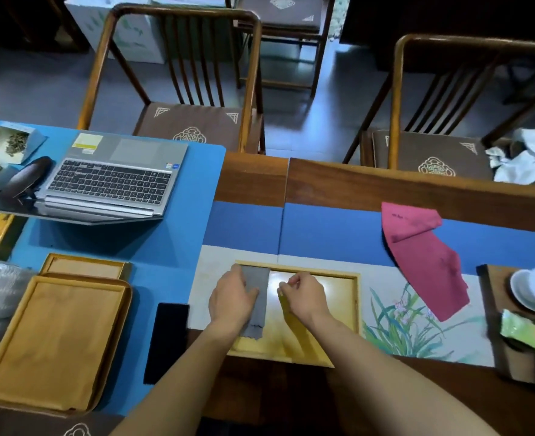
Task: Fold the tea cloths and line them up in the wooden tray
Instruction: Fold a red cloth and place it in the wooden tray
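Left hand (233,302) lies flat, palm down and fingers spread, on a folded grey cloth (257,305), pinning its left edge; no pinch visible. Right hand (303,294) is curled, fingertips drawn together above a yellow cloth (291,314) at 3 o'clock of the grey one; whether it actually grips the fabric I cannot tell. Both cloths sit in the wooden tray (355,297), the grey one along its left side, lengthwise 12 to 6. Tray rests on a painted runner (417,335). A pink cloth (426,262), unfolded and rumpled, lies on the runner at 2 o'clock of the tray, well apart. Laptop (112,180) at 10 o'clock; phone (167,341) just beside the tray at 9.
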